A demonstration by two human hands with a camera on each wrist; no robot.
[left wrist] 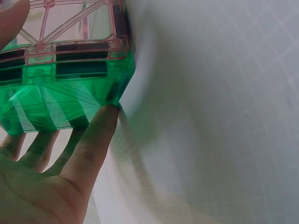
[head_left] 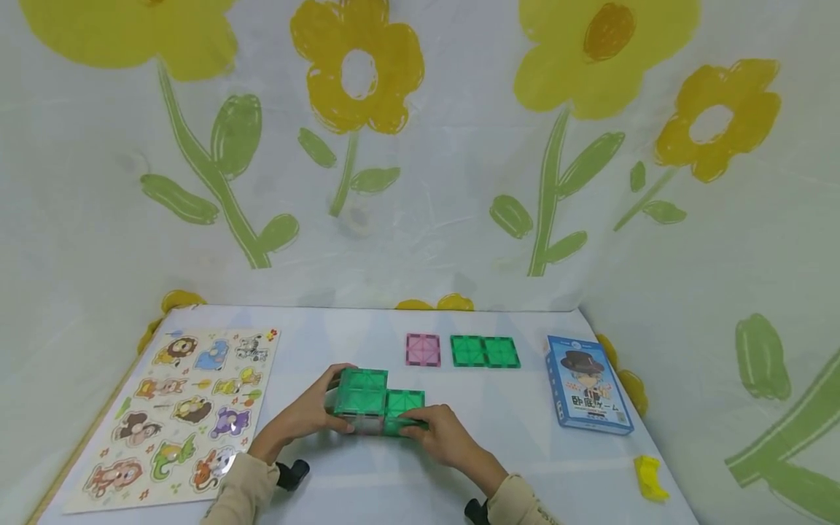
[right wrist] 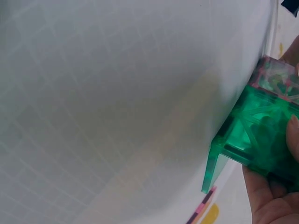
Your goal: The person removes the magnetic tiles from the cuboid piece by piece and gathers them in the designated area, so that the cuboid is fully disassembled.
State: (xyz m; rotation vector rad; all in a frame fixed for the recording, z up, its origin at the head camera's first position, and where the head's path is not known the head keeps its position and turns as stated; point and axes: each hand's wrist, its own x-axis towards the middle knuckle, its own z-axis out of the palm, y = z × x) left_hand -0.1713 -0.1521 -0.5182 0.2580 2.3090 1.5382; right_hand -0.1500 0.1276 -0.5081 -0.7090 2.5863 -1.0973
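A boxy structure of translucent green magnetic tiles (head_left: 362, 390) stands mid-table, with a taller left part and a lower right part. Pink-edged tiles (left wrist: 70, 23) form one side, seen up close in the left wrist view. My left hand (head_left: 307, 410) grips the taller part, thumb at the front and fingers round the far side. On the lower part, my right hand (head_left: 448, 436) pinches a green tile (right wrist: 261, 126) between thumb and fingers. A single green tile panel (right wrist: 212, 168) sticks out from the structure's end in the right wrist view.
Behind the structure lie a flat pink tile (head_left: 423, 350) and two green tiles (head_left: 485, 351) side by side. An animal puzzle board (head_left: 210, 430) covers the table's left. On the right are a blue card box (head_left: 586, 386) and a small yellow piece (head_left: 650, 478).
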